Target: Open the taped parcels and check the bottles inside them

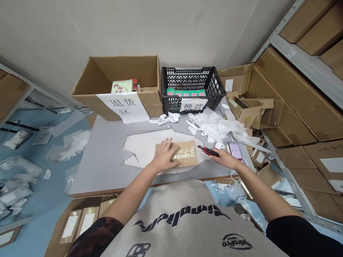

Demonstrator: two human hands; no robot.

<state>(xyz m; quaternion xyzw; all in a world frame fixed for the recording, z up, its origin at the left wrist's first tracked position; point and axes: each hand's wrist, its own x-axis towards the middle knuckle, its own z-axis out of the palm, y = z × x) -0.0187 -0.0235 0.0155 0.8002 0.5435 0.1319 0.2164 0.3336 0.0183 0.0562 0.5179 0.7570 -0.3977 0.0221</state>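
My left hand [164, 156] lies flat on a small taped cardboard parcel [187, 153], its fingers spread across the near left end. The parcel sits on a torn white sheet [144, 150] covering part of the grey tabletop. My right hand [225, 159] is shut around a red and black box cutter [208, 151], whose tip points left and stops just short of the parcel's right end. A smartphone [236, 152] with a lit screen lies just beyond my right hand.
A cardboard box [118, 82] with a paper sign holds printed packages. Beside it stands a black plastic crate [193, 85] of green-topped boxes. White packing scraps [211, 125] lie beyond the parcel. Shelves of cartons rise at the right, and plastic bags lie on the floor at the left.
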